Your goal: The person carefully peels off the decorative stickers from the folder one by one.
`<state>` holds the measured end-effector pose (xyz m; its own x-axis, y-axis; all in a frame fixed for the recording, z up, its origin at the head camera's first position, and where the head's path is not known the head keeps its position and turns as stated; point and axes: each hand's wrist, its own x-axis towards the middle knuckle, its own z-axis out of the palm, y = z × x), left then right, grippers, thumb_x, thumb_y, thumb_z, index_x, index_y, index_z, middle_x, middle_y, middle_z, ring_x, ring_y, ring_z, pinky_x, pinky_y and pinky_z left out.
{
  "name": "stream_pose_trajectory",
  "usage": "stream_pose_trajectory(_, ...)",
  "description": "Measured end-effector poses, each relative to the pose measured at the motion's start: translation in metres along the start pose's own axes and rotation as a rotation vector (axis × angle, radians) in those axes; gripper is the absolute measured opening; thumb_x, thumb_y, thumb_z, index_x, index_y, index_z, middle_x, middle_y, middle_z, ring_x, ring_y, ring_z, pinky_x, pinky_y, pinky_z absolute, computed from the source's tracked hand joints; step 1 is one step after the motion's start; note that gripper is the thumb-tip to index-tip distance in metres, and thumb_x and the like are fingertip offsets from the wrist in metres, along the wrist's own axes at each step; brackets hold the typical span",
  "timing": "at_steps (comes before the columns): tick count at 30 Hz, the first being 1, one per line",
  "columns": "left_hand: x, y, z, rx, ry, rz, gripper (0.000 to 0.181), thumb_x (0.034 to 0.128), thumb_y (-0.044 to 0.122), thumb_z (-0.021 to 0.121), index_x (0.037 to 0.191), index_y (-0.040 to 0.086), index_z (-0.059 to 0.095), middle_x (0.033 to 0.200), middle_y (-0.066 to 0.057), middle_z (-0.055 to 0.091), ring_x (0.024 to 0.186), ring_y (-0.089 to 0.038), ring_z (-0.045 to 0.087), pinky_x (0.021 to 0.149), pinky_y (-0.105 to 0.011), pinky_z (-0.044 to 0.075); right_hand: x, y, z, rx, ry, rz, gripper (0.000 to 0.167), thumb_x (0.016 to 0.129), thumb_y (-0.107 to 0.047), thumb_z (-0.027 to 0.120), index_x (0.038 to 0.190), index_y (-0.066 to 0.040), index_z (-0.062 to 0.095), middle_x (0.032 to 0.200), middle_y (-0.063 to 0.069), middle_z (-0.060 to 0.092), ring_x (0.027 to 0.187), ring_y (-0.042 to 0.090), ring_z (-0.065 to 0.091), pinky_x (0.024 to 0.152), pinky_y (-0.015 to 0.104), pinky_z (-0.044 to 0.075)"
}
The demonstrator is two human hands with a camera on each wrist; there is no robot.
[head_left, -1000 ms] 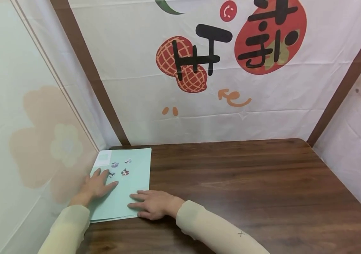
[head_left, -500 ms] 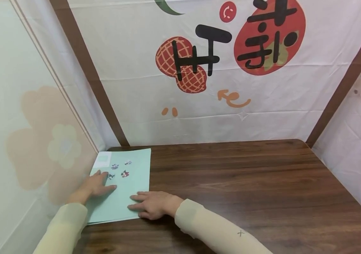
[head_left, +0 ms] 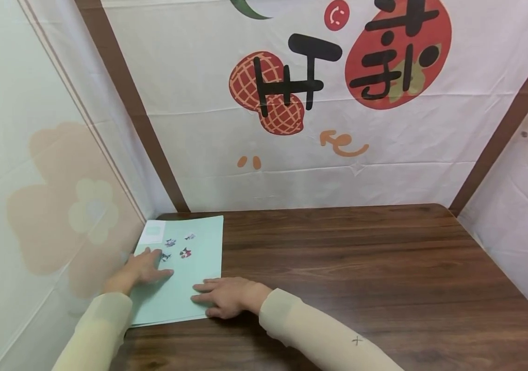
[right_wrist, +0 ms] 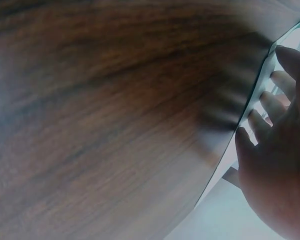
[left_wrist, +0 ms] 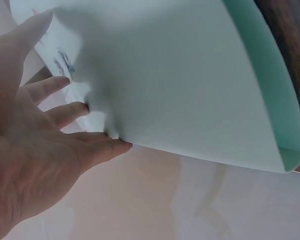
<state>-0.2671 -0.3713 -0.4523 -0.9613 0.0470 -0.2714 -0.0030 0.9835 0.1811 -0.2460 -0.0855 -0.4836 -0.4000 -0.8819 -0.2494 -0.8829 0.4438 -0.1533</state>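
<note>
A mint-green folder [head_left: 185, 296] lies flat at the far left corner of the table, with a white label [head_left: 153, 232] at its top left and several small cartoon stickers [head_left: 185, 253] below that. My left hand [head_left: 145, 268] rests on its left side, fingers spread. My right hand [head_left: 229, 298] touches its lower right edge with extended fingers. In the left wrist view the folder [left_wrist: 180, 75] shows a curved, layered edge, and the left fingertips touch its surface. The right wrist view has the right hand [right_wrist: 275, 130] along the folder's edge.
The brown wooden table [head_left: 338, 268] extends to the right of the folder. A pale curtain with a flower print [head_left: 92, 211] hangs close along the left side. A white printed cloth [head_left: 199, 144] forms the back wall.
Both hands stay on the folder with hardly any movement. The left hand has slid very slightly toward the near side; the view shifts a little.
</note>
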Motion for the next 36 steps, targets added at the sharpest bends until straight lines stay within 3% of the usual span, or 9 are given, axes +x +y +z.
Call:
stream_pose_trajectory(8,-0.002,0.014,-0.002,0.018,-0.021,0.036,0.084,0.0925,0.044,0.07,0.14,-0.019,0.042,0.141,-0.051,0.037,0.132,-0.068,0.034,0.108,-0.077,0.023,-0.009,0.003,-0.004,-0.016,-0.009,-0.016,0.055,0.107,-0.046,0.047,0.16,-0.039,0.033,0.168,-0.019,0.019,0.154,0.004,0.017,0.121,0.021,0.02)
stream_pose_trajectory(12,-0.004,0.027,-0.001,0.011,-0.053,0.037,0.086,0.091,0.044,0.072,0.142,-0.018,0.041,0.143,-0.05,0.035,0.134,-0.067,0.031,0.109,-0.077,0.022,-0.022,0.007,-0.006,0.011,-0.022,-0.001,0.056,0.107,-0.043,0.052,0.16,-0.036,0.035,0.168,-0.018,0.023,0.154,0.005,0.019,0.12,0.022,0.023)
stream_pose_trajectory(18,-0.003,0.053,0.0,-0.011,-0.091,0.051,0.094,0.0864,0.046,0.077,0.147,-0.015,0.038,0.15,-0.049,0.027,0.141,-0.066,0.022,0.113,-0.076,0.013,-0.048,0.025,-0.009,0.015,-0.045,0.029,0.057,0.107,-0.037,0.054,0.16,-0.033,0.035,0.168,-0.016,0.024,0.154,0.007,0.021,0.12,0.025,0.026)
stream_pose_trajectory(24,-0.004,0.079,0.002,-0.081,-0.134,0.056,0.105,0.0796,0.046,0.085,0.153,-0.01,0.034,0.158,-0.044,0.014,0.141,-0.07,0.009,0.112,-0.076,0.016,-0.076,0.046,0.002,0.034,-0.014,0.022,0.057,0.107,-0.036,0.054,0.161,-0.028,0.035,0.168,-0.012,0.025,0.155,0.013,0.023,0.121,0.028,0.026)
stream_pose_trajectory(31,-0.003,0.11,0.008,-0.113,-0.167,0.061,0.111,0.0741,0.043,0.091,0.157,-0.003,0.033,0.163,-0.037,0.013,0.146,-0.065,0.003,0.114,-0.075,0.015,-0.111,0.064,0.006,0.103,0.003,0.046,0.057,0.107,-0.033,0.055,0.16,-0.025,0.037,0.168,-0.01,0.027,0.155,0.016,0.024,0.122,0.033,0.028)
stream_pose_trajectory(36,0.001,0.13,0.009,-0.106,-0.169,0.107,0.11,0.0732,0.041,0.093,0.157,-0.001,0.035,0.164,-0.035,0.014,0.147,-0.063,0.003,0.115,-0.074,0.014,-0.132,0.077,0.009,0.134,0.007,0.064,0.056,0.107,-0.031,0.055,0.16,-0.023,0.038,0.168,-0.009,0.028,0.155,0.018,0.023,0.122,0.035,0.028)
